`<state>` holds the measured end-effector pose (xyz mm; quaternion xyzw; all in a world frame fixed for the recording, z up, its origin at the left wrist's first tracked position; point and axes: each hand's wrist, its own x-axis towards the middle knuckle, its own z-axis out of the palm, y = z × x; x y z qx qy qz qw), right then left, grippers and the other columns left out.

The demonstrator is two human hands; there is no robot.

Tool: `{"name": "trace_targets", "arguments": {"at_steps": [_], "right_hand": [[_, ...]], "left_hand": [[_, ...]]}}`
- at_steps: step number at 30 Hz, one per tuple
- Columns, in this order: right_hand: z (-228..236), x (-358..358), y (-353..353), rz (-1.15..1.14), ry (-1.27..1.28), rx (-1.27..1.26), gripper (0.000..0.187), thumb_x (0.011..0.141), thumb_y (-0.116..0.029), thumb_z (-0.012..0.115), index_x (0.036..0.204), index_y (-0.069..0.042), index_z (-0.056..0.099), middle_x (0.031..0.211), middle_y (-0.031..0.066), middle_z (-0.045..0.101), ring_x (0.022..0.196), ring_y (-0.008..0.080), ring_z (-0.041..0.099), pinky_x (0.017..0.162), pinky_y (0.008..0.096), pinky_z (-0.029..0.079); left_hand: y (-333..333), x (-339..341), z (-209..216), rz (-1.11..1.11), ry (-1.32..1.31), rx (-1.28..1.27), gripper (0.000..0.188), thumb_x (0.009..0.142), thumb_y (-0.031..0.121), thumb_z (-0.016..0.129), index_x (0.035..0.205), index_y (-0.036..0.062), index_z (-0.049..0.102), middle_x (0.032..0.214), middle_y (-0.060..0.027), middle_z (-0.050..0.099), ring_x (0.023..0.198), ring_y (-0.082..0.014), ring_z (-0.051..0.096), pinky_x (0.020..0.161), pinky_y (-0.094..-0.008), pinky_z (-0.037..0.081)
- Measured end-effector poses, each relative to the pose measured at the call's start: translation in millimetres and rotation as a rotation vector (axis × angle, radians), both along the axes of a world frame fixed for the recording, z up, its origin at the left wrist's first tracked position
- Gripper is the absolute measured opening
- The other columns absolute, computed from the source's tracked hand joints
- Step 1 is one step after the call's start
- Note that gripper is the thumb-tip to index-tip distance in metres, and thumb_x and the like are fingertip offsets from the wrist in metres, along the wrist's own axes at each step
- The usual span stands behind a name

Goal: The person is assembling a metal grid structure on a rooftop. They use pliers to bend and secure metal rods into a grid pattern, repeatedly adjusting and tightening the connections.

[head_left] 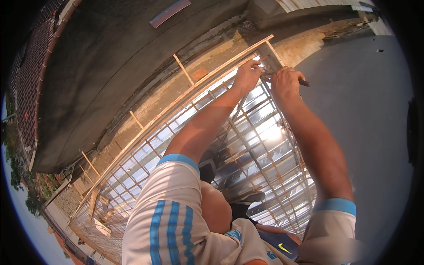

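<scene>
Both my arms reach forward to the far corner of a steel rebar grid [251, 164]. My left hand [248, 74] is closed at the corner, its fingertips pressed together beside a thin rod or wire; what they pinch is too small to make out. Just right of it, my right hand [286, 81] wraps round a dark metal hand tool [304, 83] that looks like pincers. One dark end of the tool juts out to the right of my fist, and its other end meets the bars between my hands. Shiny corrugated metal sheeting [271, 132] lies beneath the grid.
A wooden formwork edge [212, 79] runs along the left of the grid, with upright sticks [183, 70] along it. A grey wall [366, 132] rises close on the right. A dark wall [101, 75] and a tiled roof [33, 84] stand left. My knee [215, 207] is bent below.
</scene>
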<state>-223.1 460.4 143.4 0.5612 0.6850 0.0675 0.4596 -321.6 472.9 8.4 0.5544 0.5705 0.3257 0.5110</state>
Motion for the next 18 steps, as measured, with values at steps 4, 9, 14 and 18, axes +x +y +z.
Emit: {"name": "trace_targets", "arguments": {"at_steps": [4, 9, 14, 18], "right_hand": [[-5, 7, 14, -0.215, 0.165, -0.145, 0.028, 0.088, -0.019, 0.06, 0.112, -0.006, 0.068, 0.111, 0.0159, 0.067, 0.095, 0.0301, 0.068, 0.07, 0.0521, 0.056], [-9, 23, 32, -0.493, 0.421, -0.28, 0.025, 0.083, -0.013, 0.064, 0.106, -0.005, 0.071, 0.116, 0.0117, 0.067, 0.102, 0.0303, 0.067, 0.077, 0.0497, 0.056], [-6, 32, 33, -0.357, 0.498, -0.322, 0.029, 0.082, -0.015, 0.065, 0.109, -0.005, 0.07, 0.114, 0.0132, 0.067, 0.109, 0.0304, 0.063, 0.083, 0.0485, 0.052], [32, 10, 0, 0.294, 0.075, 0.124, 0.032, 0.083, -0.022, 0.064, 0.11, -0.005, 0.067, 0.099, 0.0134, 0.069, 0.101, 0.0246, 0.065, 0.075, 0.0462, 0.051]], "left_hand": [[-39, 17, 14, -0.131, 0.257, 0.322, 0.053, 0.082, 0.023, 0.065, 0.129, 0.0082, 0.048, 0.11, -0.0142, 0.062, 0.104, -0.0303, 0.058, 0.091, -0.0407, 0.045], [-35, 44, 40, -0.145, 0.177, 0.428, 0.044, 0.074, 0.024, 0.068, 0.112, 0.0064, 0.056, 0.107, -0.0145, 0.063, 0.107, -0.033, 0.056, 0.093, -0.0434, 0.041], [-26, 52, 13, -0.158, 0.24, 0.436, 0.038, 0.073, 0.028, 0.07, 0.102, 0.007, 0.058, 0.095, -0.0136, 0.066, 0.097, -0.0321, 0.061, 0.088, -0.0428, 0.044], [-8, 48, 24, -0.17, 0.177, 0.365, 0.031, 0.073, 0.028, 0.071, 0.091, 0.0087, 0.054, 0.077, -0.0143, 0.066, 0.077, -0.0381, 0.064, 0.071, -0.0444, 0.05]]}}
